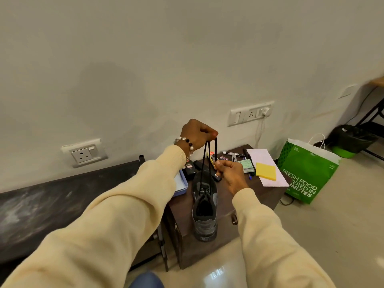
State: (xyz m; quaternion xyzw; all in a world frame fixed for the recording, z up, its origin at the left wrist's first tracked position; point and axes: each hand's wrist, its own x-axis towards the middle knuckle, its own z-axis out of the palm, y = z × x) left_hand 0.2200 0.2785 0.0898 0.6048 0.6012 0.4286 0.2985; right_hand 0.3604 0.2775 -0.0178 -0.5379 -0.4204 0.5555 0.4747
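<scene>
The black shoe (204,213) stands on the brown cabinet (228,206), below both hands. Its laces (204,163) run up to the left hand (196,134), whose fingers curl round them. The right hand (230,173), lower (just beside the strands), pinches one. A yellow pad (266,171) lies to its right.

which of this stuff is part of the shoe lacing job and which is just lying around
In the job: left hand, right hand, black laces, grey shoe.
Lying about: yellow sticky pad, pink paper, marker, green bag, blue tray.
</scene>
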